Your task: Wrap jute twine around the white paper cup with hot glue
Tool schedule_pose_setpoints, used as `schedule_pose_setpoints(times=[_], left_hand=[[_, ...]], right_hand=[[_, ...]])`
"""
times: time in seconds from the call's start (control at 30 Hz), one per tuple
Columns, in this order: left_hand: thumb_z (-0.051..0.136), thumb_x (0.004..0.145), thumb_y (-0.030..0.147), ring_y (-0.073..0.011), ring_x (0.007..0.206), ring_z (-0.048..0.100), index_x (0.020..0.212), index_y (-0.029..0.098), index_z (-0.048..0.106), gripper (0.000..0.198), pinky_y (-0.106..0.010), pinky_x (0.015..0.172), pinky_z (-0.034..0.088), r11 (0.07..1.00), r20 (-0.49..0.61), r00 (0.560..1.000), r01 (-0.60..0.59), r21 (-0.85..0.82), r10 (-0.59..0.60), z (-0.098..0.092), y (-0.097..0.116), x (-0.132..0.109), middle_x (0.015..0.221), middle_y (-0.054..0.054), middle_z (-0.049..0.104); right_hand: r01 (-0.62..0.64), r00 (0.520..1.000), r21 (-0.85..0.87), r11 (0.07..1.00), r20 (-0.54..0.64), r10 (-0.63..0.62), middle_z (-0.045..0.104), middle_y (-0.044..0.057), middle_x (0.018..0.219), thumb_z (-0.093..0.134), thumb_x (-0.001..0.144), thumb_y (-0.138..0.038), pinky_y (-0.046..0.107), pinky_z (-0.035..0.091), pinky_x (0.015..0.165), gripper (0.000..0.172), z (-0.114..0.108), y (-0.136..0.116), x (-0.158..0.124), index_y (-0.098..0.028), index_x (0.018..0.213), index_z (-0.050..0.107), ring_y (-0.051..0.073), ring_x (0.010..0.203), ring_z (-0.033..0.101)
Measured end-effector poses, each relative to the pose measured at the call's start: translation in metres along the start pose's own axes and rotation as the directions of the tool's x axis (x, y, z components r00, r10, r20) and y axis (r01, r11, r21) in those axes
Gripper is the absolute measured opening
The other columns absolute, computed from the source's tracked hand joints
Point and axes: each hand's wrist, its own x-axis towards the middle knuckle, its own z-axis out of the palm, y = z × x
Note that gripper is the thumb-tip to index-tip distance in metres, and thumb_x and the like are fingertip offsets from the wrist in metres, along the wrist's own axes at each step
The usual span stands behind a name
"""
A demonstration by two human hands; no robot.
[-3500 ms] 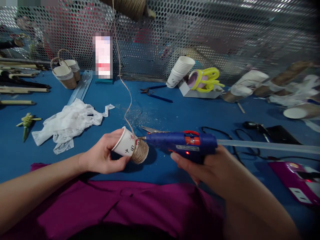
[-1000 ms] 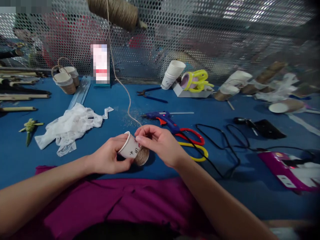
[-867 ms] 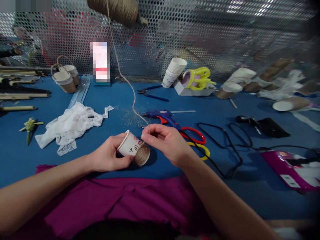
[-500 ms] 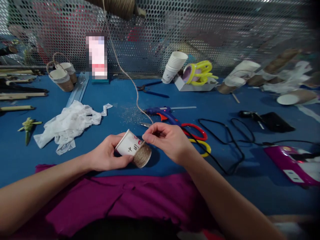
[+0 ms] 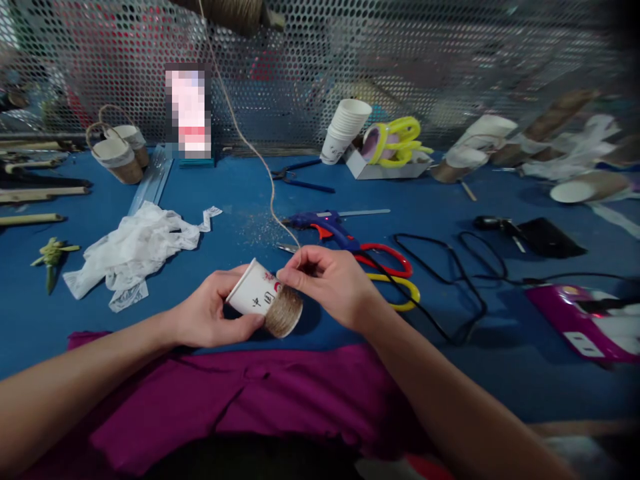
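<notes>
My left hand [image 5: 220, 310] holds a tilted white paper cup [image 5: 249, 288] by its rim end, thumb along the near side. Brown twine is wound round the cup's lower part [image 5: 284, 312], which points right. At the cup's far side, my right hand [image 5: 323, 280] pinches the twine [image 5: 240, 131], which runs up to a spool [image 5: 235, 15] at the top of the view. Just beyond my right hand lie a blue glue gun [image 5: 325, 225] and scissors with red and yellow handles [image 5: 410, 293].
White lace [image 5: 135, 250] lies at the left, with twine-handled cups [image 5: 119, 160] behind it. Blue pliers [image 5: 305, 180], stacked cups [image 5: 345, 130] and a white box [image 5: 375, 168] stand farther back. A black cable [image 5: 440, 247] and a magenta device [image 5: 570, 320] are at the right.
My right hand has shifted slightly left along the cup, still pinching the twine. The cup has turned a little in my left hand. The whole view has moved slightly.
</notes>
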Motion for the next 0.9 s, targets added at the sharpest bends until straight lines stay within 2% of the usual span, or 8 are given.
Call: schedule_pose_setpoints(times=[0.53,0.7,0.83,0.9], left_hand=[[0.056,0.068,0.009,-0.0089,0.056,0.043,0.056,0.015,0.047,0.016,-0.019,0.052,0.039,0.999,-0.014,0.999,-0.046,0.029,0.047,-0.0004,0.0032,0.0006,0.056,0.002,0.049],[0.056,0.069,0.012,-0.0088,0.057,0.043,0.06,0.014,0.049,0.012,-0.018,0.05,0.038,0.999,-0.012,1.0,0.026,-0.027,-0.026,-0.0021,0.0035,-0.0004,0.059,0.001,0.048],[0.056,0.07,0.016,-0.0074,0.054,0.041,0.068,0.012,0.053,0.005,-0.016,0.046,0.036,0.979,0.019,0.987,0.16,-0.128,-0.159,-0.0022,0.0005,-0.0027,0.064,0.001,0.049],[0.057,0.069,0.017,-0.0066,0.053,0.04,0.075,0.012,0.054,0.008,-0.015,0.046,0.036,0.955,0.045,0.976,0.218,-0.199,-0.213,-0.0012,-0.0019,-0.004,0.066,0.001,0.05]], right_hand=[[0.042,0.999,-0.132,0.99,0.005,-0.042,0.047,-0.005,0.057,0.056,0.077,-0.036,0.023,0.034,0.048,0.022,0.0044,0.0078,0.0001,-0.019,0.065,0.049,0.008,0.052,0.041],[0.001,1.0,-0.218,0.976,0.011,0.002,0.042,-0.005,0.057,0.046,0.083,-0.04,0.024,0.032,0.049,0.026,0.008,0.0094,-0.001,-0.02,0.066,0.043,0.009,0.053,0.039],[-0.01,1.0,-0.321,0.947,0.003,0.011,0.043,-0.004,0.057,0.042,0.085,-0.038,0.025,0.033,0.053,0.027,0.0077,0.0092,-0.0008,-0.02,0.065,0.042,0.011,0.055,0.041],[-0.022,1.0,-0.322,0.946,0.012,0.027,0.044,-0.004,0.058,0.042,0.085,-0.037,0.025,0.034,0.054,0.026,0.007,0.009,0.0002,-0.021,0.065,0.042,0.011,0.056,0.042]])
